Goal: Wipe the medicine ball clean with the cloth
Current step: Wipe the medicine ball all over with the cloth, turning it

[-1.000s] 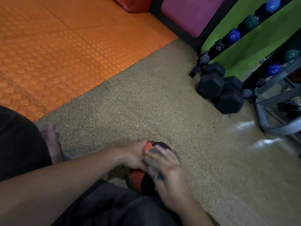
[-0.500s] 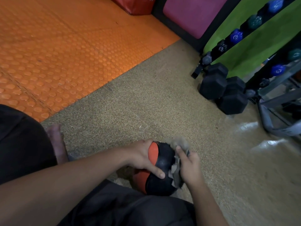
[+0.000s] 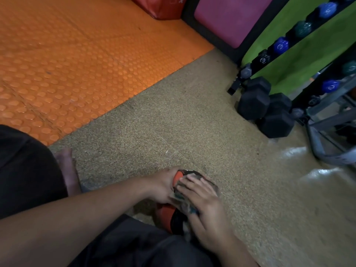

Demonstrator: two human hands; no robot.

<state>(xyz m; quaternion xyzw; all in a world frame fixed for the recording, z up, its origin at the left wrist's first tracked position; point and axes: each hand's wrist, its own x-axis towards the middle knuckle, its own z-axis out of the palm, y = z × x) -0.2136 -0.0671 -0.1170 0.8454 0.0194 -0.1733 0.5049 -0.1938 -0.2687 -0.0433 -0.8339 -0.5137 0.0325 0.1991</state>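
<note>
Head view: nearest us, right hand (image 3: 204,207) lies flat-fingered atop the medicine ball (image 3: 169,218), pressing the cloth (image 3: 182,199) on it, ball btwn both hands by our lap. Left hand (image 3: 163,186) grips its far-left side, on the speckled floor (image 3: 192,122) nr its orange-mat edge.

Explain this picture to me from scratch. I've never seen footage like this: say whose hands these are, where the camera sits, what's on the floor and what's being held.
No machine here: a person sits on a gym floor, and the single picture comes from a camera worn on their head, looking down at their own arms.

The left hand steadies an orange-and-black medicine ball low by their lap. The right hand lies flat over the top of the ball, its fingers pressing a greyish cloth against it to wipe it.

Around them: a speckled tan floor, an orange studded mat on the left, black hex dumbbells on the floor at right, and a dumbbell rack holding smaller blue and dark weights.
</note>
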